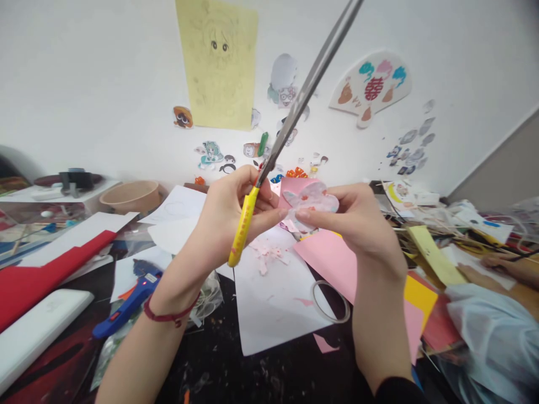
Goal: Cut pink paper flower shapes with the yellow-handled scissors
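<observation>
A pair of scissors [295, 115] with a yellow handle [244, 230] is held in my left hand [229, 210], its long metal blades pointing up and to the right. The left thumb tip also touches the near edge of a pale, patterned paper cut-out [309, 196] with a rounded, wavy outline. My right hand [357, 219] pinches that cut-out between thumb and fingers. Behind it shows a piece of pink paper [290, 189]. Below both hands, small pink paper scraps [267, 255] lie on a white sheet [273, 314].
On the table are a tape roll [330, 302], pink paper sheets [330, 261] and a blue glue gun [128, 306]. A white box [42, 336] and red material [54, 269] lie left. At far right another person's hand [505, 264] rests near a paper.
</observation>
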`<move>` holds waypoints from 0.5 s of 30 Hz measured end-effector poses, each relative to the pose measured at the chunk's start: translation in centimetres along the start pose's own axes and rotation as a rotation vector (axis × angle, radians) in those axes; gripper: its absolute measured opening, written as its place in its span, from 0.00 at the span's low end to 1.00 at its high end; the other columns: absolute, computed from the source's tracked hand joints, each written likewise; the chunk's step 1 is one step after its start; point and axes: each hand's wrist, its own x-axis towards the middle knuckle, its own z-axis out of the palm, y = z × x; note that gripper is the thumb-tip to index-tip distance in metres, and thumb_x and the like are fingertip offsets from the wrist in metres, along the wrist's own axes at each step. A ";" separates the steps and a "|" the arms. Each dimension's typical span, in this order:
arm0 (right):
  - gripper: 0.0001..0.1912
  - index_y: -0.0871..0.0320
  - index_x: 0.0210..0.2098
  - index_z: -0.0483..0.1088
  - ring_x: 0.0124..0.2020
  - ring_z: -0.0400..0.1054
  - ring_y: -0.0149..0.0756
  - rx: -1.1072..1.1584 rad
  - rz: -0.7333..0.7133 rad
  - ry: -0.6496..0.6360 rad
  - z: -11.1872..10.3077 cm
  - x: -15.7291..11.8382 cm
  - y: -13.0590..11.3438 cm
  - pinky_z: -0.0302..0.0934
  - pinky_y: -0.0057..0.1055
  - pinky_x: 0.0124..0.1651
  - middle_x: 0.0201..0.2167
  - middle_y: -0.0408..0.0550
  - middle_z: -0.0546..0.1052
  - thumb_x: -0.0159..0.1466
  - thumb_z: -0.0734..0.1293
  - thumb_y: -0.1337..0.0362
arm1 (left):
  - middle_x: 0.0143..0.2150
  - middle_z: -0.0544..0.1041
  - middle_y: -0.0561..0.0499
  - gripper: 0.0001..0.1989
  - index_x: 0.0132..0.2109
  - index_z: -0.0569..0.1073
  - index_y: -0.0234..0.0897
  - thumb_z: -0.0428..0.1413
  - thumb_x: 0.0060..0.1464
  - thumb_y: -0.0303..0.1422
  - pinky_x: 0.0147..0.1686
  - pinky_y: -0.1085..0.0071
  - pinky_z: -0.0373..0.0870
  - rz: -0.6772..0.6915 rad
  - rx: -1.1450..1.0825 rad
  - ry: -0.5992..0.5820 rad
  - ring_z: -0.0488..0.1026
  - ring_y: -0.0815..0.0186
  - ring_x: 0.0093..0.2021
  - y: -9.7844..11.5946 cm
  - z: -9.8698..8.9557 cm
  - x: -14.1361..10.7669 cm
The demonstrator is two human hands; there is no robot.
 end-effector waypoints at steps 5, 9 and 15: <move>0.20 0.59 0.19 0.68 0.24 0.52 0.26 -0.060 0.030 -0.049 0.1 0.0 0.2 0.46 0.29 0.26 0.19 0.39 0.60 0.53 0.79 0.56 | 0.26 0.76 0.55 0.16 0.29 0.67 0.38 0.68 0.43 0.24 0.24 0.74 0.73 0.017 0.077 -0.043 0.74 0.69 0.25 -0.1 -0.2 0.1; 0.21 0.59 0.19 0.68 0.23 0.51 0.26 -0.097 0.031 -0.073 0.3 0.1 0.0 0.46 0.29 0.26 0.19 0.39 0.60 0.54 0.78 0.53 | 0.23 0.71 0.58 0.16 0.27 0.67 0.38 0.68 0.42 0.23 0.22 0.75 0.70 0.021 0.136 -0.057 0.69 0.72 0.22 0.2 -0.1 0.3; 0.23 0.57 0.16 0.65 0.22 0.49 0.26 -0.090 -0.038 -0.025 0.5 0.1 -0.3 0.42 0.30 0.24 0.18 0.39 0.57 0.54 0.79 0.54 | 0.25 0.75 0.55 0.16 0.29 0.67 0.38 0.69 0.41 0.24 0.22 0.72 0.71 -0.046 0.059 -0.048 0.73 0.68 0.24 -0.1 -0.2 0.5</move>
